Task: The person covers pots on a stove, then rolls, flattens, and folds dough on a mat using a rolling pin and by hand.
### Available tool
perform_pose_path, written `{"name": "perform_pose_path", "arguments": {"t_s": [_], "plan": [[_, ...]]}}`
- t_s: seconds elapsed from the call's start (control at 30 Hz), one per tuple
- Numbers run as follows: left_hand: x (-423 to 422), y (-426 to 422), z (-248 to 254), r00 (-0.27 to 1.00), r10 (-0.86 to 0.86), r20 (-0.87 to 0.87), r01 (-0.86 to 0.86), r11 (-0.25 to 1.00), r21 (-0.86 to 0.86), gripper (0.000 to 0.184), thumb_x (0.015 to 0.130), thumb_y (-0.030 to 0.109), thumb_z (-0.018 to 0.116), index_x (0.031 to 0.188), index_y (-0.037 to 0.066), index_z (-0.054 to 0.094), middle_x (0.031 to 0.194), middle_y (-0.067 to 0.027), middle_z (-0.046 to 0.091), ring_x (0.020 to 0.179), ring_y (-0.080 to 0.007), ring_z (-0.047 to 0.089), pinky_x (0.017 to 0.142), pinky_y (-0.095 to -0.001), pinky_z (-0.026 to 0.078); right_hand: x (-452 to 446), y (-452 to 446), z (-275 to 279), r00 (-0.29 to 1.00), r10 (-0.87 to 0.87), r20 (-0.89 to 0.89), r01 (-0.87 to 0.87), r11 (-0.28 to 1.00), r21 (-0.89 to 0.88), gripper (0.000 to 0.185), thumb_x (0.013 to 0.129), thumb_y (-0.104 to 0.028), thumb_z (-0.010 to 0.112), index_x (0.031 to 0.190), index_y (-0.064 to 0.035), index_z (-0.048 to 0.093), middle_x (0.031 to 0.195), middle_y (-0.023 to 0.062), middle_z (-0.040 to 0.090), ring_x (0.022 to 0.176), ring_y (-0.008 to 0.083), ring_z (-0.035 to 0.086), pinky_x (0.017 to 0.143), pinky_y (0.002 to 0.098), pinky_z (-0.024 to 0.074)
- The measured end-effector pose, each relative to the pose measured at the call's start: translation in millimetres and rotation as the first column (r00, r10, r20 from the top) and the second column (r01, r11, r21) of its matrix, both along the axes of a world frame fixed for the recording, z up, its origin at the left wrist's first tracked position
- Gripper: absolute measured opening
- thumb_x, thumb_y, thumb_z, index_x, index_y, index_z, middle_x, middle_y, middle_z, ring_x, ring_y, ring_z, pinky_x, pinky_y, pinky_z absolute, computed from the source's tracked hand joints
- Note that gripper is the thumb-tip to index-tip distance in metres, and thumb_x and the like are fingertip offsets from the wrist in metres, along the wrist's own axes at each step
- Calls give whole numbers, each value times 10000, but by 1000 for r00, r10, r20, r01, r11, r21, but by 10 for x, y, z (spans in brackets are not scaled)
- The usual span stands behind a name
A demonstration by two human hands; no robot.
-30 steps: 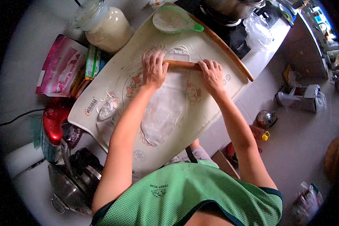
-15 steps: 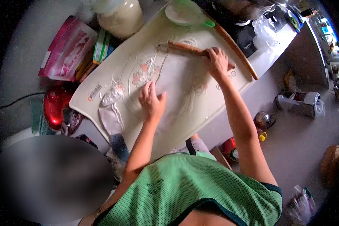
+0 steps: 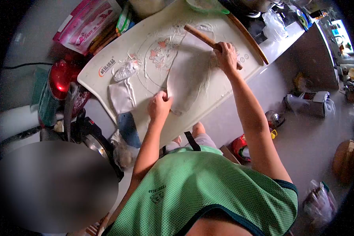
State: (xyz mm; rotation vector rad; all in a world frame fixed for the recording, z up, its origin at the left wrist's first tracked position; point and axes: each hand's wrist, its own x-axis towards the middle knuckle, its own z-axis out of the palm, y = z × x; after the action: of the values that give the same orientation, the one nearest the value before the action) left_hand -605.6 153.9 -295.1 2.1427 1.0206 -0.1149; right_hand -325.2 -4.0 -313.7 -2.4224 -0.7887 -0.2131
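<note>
My right hand [image 3: 225,56] grips a wooden rolling pin [image 3: 200,36] near its right part, and the pin slants over the far part of the board. A long, thin sheet of dough [image 3: 188,67] lies on the cream board [image 3: 145,35]. At the left edge of this sheet, the fingers of my left hand [image 3: 160,103] pinch the dough. Left of that hand are a smaller folded piece of dough [image 3: 122,96] and a small floury white heap [image 3: 126,70].
A pink bag [image 3: 88,25], a red appliance [image 3: 61,78] and a dark pan [image 3: 94,141] stand along the left. A green-handled sieve [image 3: 208,4] lies at the board's far edge. A plastic bag [image 3: 274,25] sits at the upper right. A large blurred patch covers the lower left.
My left hand has left the rolling pin, come down to the dough's left edge and closed there. My right hand kept the pin, which has turned diagonal. The view has shifted.
</note>
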Motion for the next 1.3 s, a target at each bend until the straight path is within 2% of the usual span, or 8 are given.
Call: {"name": "perform_pose_path", "arguments": {"t_s": [0.17,0.37,0.57,0.67,0.77,0.87,1.17,1.3], "plan": [[1,-307,-517,771,408,488,-203,885,-420,283,766,233,678,811,-30,584,737,-112,644,667,-207,611,639,-354,468,-540,7,136,995,98,29,-98,995,23,273,769,-176,652,1012,-95,554,961,146,552,904,345,517,766,437,430],[-424,-182,-322,826,466,318,-168,741,-650,211,783,160,657,864,-34,644,744,-47,646,650,-100,549,595,-283,440,-1116,22,58,962,272,38,-269,961,-67,297,791,-216,590,1072,-136,534,1001,107,520,938,316,505,807,424,399],[-1165,40,-69,974,171,145,-104,917,-385,296,772,203,677,946,-30,620,856,-126,652,710,-182,594,650,-317,461,-1628,63,147,983,183,13,-176,961,-215,331,758,-171,626,1081,-135,562,1029,69,552,980,277,509,864,409,380],[-1163,-54,309,963,-107,248,10,932,363,565,760,229,671,1227,-9,460,1309,-187,425,1152,-331,442,954,-408,370,-1900,90,179,989,146,-4,-142,955,-260,415,757,-171,614,1163,-141,534,1146,87,519,1126,294,449,1015,501,269],[-631,-59,291,848,-375,374,174,864,473,596,785,240,635,1273,-25,418,1338,-199,389,1243,-341,358,1032,-429,294,-2101,166,184,992,34,119,6,948,-319,499,784,-209,597,1266,-160,473,1310,127,418,1269,320,324,1062,540,177],[-54,-21,71,822,-546,161,322,680,658,731,809,403,577,1346,-14,307,1384,-198,313,1314,-330,249,1074,-509,183,-2118,105,31,997,-29,72,54,926,-374,592,836,-329,550,1352,-102,369,1428,155,282,1343,342,203,1080,539,100],[1243,329,-152,751,-606,263,281,653,703,688,862,504,434,1304,-19,372,1338,-168,400,1251,-300,356,1068,-526,166,-1005,247,123,998,8,57,13,933,-359,807,823,-630,403,1354,-26,349,1433,161,295,1356,321,197,1078,534,114],[1927,466,-307,755,-611,240,254,609,752,578,855,364,467,1300,-1,405,1310,-162,462,1219,-286,408,1065,-499,183,-460,354,71,991,2,135,44,940,-337,633,872,-524,421,1337,-95,405,1420,172,312,1351,338,203,1074,534,137]]}}
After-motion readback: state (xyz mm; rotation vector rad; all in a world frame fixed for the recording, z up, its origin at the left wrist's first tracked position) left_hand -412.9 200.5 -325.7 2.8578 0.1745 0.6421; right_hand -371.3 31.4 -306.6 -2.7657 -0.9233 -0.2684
